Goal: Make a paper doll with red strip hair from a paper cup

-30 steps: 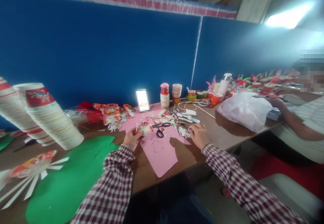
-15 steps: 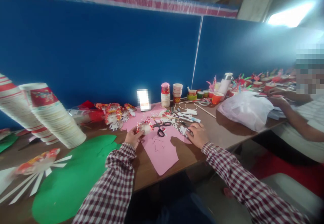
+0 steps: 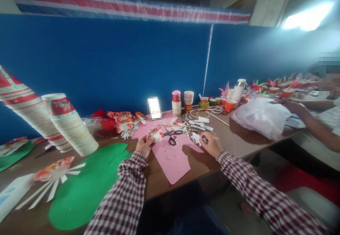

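Observation:
My left hand is closed on the edge of a cut paper cup with a red-and-white fringed rim, held over a pink sheet. My right hand has its thumb and fingers drawn together at a small white paper cutout by the sheet's right side. Between the hands lie black-handled scissors, partly beside the cup. Paper scraps and several markers are scattered just beyond them.
Tall stacks of paper cups lean at the left, near a green sheet and a strip-cut cup. Cut paper pieces are heaped behind. A white plastic bag and another person's arm are at the right.
The whole scene has shifted slightly right and down in view. My left hand still holds the cut cup, and my right hand stays at the white cutout. The scissors lie as before.

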`<act>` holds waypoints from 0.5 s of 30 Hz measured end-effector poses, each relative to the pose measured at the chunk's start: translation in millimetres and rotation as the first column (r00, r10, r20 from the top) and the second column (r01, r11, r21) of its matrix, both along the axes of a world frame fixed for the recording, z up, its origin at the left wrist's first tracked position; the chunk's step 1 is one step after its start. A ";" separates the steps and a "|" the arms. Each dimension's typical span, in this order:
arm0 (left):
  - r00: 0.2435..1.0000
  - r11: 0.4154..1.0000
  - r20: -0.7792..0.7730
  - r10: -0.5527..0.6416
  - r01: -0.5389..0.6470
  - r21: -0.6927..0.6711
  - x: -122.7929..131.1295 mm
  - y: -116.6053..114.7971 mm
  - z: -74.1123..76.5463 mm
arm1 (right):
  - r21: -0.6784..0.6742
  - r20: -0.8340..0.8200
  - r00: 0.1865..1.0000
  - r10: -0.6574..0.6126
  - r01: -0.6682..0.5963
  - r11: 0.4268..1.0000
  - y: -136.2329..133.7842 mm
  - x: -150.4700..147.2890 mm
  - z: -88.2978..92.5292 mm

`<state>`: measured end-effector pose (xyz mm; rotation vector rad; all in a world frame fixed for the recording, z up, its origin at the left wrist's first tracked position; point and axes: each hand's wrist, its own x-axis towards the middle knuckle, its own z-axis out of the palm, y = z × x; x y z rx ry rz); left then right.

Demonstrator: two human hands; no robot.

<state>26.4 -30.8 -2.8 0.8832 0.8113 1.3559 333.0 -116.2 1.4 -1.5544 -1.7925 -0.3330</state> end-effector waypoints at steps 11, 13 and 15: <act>0.998 1.000 -0.061 -0.008 0.007 -0.018 1.1 -6.0 3.3 | 0.094 0.032 0.996 0.088 -0.091 0.991 -5.8 -7.1 8.7; 0.997 1.000 -0.082 0.002 -0.004 -0.025 1.0 -6.1 1.3 | 0.078 0.061 0.987 0.145 -0.150 0.986 -5.6 -12.5 10.9; 0.993 0.999 -0.117 0.032 -0.034 -0.013 0.2 -5.0 -0.6 | 0.041 0.102 0.972 0.210 -0.215 0.976 -4.9 -19.2 14.0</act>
